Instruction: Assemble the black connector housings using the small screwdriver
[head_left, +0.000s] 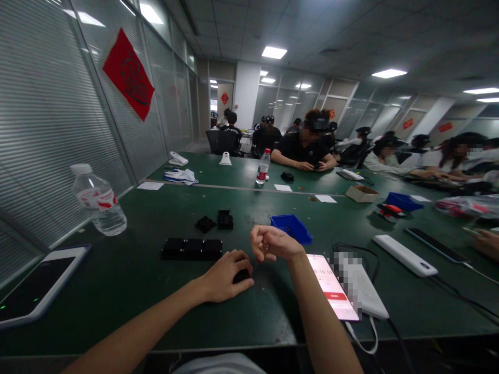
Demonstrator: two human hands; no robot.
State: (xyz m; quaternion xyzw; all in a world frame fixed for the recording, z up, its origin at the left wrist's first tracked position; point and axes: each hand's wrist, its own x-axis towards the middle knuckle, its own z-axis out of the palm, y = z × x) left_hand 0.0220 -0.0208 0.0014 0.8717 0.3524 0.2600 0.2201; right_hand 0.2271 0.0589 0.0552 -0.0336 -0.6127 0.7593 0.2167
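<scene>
My left hand (230, 275) rests on the green table, its fingers wrapped round a small black piece (242, 276) that is mostly covered. Just above it, my right hand (277, 243) is raised with the fingers curled and pinched together; what they hold, if anything, is too small or blurred to name. Left of my hands lies a row of three black square blocks (192, 249). Behind that row sit a black open case part (225, 219) and a flatter black part (206, 224). A blue tray (300, 232) with small dark bits inside stands beyond my right hand.
A lit phone (331, 291) and a white power bank (368, 293) with cables lie by my right forearm. At left are a water bottle (101, 202) and another phone (42, 285). A person (306, 148) sits across the table; a cardboard box (362, 194) stands at right.
</scene>
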